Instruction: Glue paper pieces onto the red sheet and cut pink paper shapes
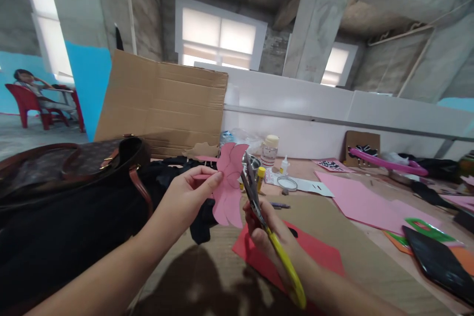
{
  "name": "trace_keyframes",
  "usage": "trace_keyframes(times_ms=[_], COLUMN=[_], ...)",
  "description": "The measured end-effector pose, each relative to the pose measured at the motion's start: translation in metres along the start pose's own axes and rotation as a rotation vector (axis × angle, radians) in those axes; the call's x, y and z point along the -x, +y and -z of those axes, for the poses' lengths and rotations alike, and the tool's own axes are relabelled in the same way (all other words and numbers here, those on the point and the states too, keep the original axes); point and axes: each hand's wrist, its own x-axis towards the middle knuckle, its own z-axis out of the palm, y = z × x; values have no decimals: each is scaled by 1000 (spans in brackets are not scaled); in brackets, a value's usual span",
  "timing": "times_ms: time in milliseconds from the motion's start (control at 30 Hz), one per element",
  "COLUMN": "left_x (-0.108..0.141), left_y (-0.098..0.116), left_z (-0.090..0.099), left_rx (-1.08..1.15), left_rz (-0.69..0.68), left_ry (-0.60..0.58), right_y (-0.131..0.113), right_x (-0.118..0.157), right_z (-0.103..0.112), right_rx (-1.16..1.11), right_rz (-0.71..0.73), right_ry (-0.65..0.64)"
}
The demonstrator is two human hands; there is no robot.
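Note:
Between the thumb and fingers of my left hand (196, 190) is a pink paper cutout (230, 185) with wavy edges and drawn curved lines, held upright above the table. My right hand (270, 232) is closed around a pair of scissors (254, 197) with yellow handles. The blades point upward beside the cutout's right edge; whether they touch the paper I cannot tell. Beneath my right hand lies a red sheet (318, 249) on a brown cardboard sheet (355, 256).
A dark handbag (111, 168) fills the left side. Behind stand a glue stick (260, 177), a jar (270, 149) and a small white bottle (284, 165). Pink sheets (365, 202) and a black flat object (439, 261) lie to the right. A seated person (40, 91) is far left.

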Motion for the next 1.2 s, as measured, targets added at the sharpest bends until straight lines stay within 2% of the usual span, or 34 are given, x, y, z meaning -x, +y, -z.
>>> trace_keyframes(times_ms=[300, 400, 667, 833, 1000, 1200], left_x=[10, 10, 12, 13, 13, 13], left_y=[-6, -7, 0, 0, -6, -8], left_z=[-8, -9, -13, -15, -17, -17], left_rx=[86, 88, 179, 220, 254, 280], left_rz=[5, 9, 135, 181, 197, 232], left_ry=[-92, -97, -86, -100, -158, -175], right_y=[-25, -29, -33, -34, -26, -20], right_x=[0, -1, -1, 0, 0, 0], right_z=[-5, -6, -6, -6, -9, -9], right_rx=[88, 131, 196, 144, -23, -36], right_rz=[-46, -21, 23, 19, 17, 22], right_ry=[-15, 26, 44, 25, 50, 80])
